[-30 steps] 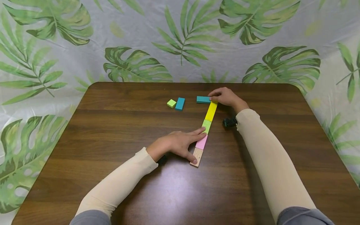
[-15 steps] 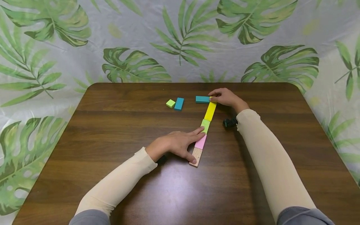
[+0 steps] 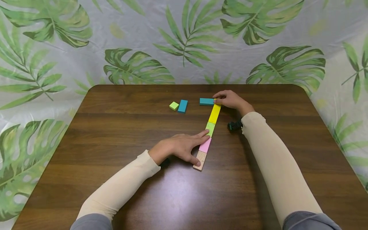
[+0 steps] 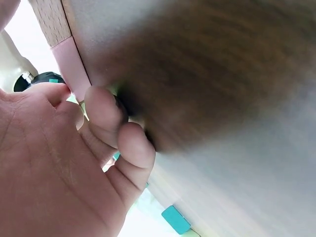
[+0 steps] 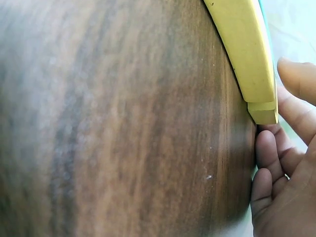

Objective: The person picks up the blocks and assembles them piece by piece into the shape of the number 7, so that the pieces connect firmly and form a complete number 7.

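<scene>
A slanting row of flat blocks lies on the table: a bare wood block [image 3: 201, 156], a pink block [image 3: 205, 145], a light green block [image 3: 210, 128] and a yellow block [image 3: 214, 113]. My left hand [image 3: 184, 147] is spread over the near part, thumb on the wood block, fingertips touching the green and pink ones. At the far end my right hand [image 3: 231, 99] holds a small yellow block [image 5: 262, 114] against the long one, its thumb and fingers around it. A teal block [image 3: 206, 101] adjoins this end on the left. The right fingers partly hide the contact.
A blue block [image 3: 182, 106] and a small light green block [image 3: 173, 105] lie close together left of the row. The brown wooden table [image 3: 115, 134] ends at a leaf-print cloth [image 3: 129, 28] behind. A dark wrist camera [image 3: 234, 125] sits under the right wrist.
Both hands and the row stay almost where they were. The whole head view shifts slightly, moving the scene a little to the left.
</scene>
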The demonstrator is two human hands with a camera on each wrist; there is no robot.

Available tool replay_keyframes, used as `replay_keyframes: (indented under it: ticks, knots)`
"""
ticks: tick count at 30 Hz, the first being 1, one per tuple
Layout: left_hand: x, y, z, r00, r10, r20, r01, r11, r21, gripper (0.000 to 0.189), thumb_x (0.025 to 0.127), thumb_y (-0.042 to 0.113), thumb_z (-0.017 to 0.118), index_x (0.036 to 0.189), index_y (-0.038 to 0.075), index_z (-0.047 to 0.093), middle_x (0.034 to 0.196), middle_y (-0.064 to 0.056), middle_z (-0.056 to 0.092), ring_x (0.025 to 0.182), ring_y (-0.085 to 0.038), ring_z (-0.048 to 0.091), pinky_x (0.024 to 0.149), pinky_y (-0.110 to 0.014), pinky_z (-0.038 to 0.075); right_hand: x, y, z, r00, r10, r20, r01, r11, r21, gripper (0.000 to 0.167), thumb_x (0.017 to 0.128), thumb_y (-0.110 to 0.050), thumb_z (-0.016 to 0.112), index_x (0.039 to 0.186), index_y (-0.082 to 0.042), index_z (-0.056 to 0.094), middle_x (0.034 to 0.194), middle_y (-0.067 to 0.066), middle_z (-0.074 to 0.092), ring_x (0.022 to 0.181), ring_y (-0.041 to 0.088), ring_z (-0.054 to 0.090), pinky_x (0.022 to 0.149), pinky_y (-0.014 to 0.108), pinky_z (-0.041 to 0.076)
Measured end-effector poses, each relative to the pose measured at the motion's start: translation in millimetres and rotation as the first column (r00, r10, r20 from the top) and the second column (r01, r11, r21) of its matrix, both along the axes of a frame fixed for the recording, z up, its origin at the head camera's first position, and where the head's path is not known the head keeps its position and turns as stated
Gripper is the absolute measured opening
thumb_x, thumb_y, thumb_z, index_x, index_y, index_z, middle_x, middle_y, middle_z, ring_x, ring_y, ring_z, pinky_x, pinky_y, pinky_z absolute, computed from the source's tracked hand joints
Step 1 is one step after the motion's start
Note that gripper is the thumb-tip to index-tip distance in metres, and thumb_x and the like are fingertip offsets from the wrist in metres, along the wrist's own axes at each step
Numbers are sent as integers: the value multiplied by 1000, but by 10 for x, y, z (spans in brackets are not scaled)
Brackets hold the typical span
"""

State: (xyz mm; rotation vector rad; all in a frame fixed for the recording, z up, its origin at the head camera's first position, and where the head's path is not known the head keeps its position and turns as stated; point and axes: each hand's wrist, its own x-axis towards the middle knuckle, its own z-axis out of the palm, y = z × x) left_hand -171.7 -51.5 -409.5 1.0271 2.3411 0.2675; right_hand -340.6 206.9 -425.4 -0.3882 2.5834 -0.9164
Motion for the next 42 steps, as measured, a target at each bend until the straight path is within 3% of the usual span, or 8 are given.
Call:
replay_keyframes:
  ticks: [6, 15, 18, 20, 23, 29, 35, 42]
  knots:
    - [-10, -4, -9, 1000, 1, -1, -1, 999, 32, 97, 88, 56, 64, 160, 33, 4, 168, 16, -7, 145, -22, 41, 109, -45, 41, -9, 8, -7, 1000, 2, 12, -1, 1000, -18, 43, 102, -27, 52, 140, -8, 55, 143, 20, 51, 124, 37, 49, 108, 54, 39]
    - [-138, -146, 38, 996, 87, -22, -77, 957, 278, 97, 94, 48, 61, 160, 28, -8, 168, 12, -12, 145, -19, 41, 107, -41, 46, -6, 27, 0, 998, -50, 40, 52, 998, -41, 40, 102, -29, 53, 137, -9, 59, 145, 19, 52, 133, 37, 47, 111, 55, 38]
    - [-201, -272, 110, 989, 134, -57, -110, 944, 310, 94, 95, 45, 62, 160, 29, -4, 168, 14, -10, 123, -17, 60, 100, -39, 49, -7, 32, -1, 997, -64, 50, 67, 996, -53, 40, 102, -29, 55, 135, -8, 61, 145, 18, 53, 134, 37, 47, 112, 55, 38]
    - [-252, -365, 154, 982, 169, -87, -132, 934, 332, 88, 95, 42, 62, 161, 25, 6, 169, 10, -2, 97, -15, 66, 91, -37, 51, -13, 31, -1, 996, -68, 56, 71, 996, -62, 40, 101, -30, 56, 134, -8, 62, 145, 18, 53, 135, 37, 46, 113, 55, 37]
    - [-335, -496, 199, 966, 232, -118, -174, 914, 366, 73, 97, 37, 61, 158, 16, 28, 167, 0, 21, 68, -17, 58, 82, -36, 50, -28, 29, -5, 995, -73, 66, 78, 994, -76, 40, 101, -30, 57, 134, -9, 63, 146, 17, 52, 135, 36, 45, 113, 54, 37]
    - [-474, -695, 213, 926, 348, -147, -267, 878, 398, 51, 98, 31, 62, 142, 7, 54, 138, -10, 62, 95, -24, 66, 101, -42, 48, -37, 17, -15, 994, -80, 79, 86, 993, -85, 41, 100, -32, 58, 133, -9, 63, 147, 16, 51, 137, 36, 44, 114, 54, 36]
    - [-561, -819, 183, 904, 419, -90, -353, 847, 396, 46, 98, 30, 61, 139, 9, 58, 103, -10, 69, 61, -16, 43, 67, -33, 41, -43, -2, -35, 993, -98, 65, 104, 991, -86, 39, 99, -30, 61, 129, -7, 66, 146, 16, 52, 135, 36, 45, 112, 53, 38]
    - [-693, -907, 127, 865, 497, -64, -422, 791, 444, 39, 97, 27, 61, 132, 9, 63, 108, -10, 72, 69, -18, 54, 67, -31, 44, -23, 1, -29, 990, -109, 86, 117, 988, -99, 38, 99, -28, 61, 130, -7, 65, 149, 16, 48, 136, 37, 43, 113, 54, 37]
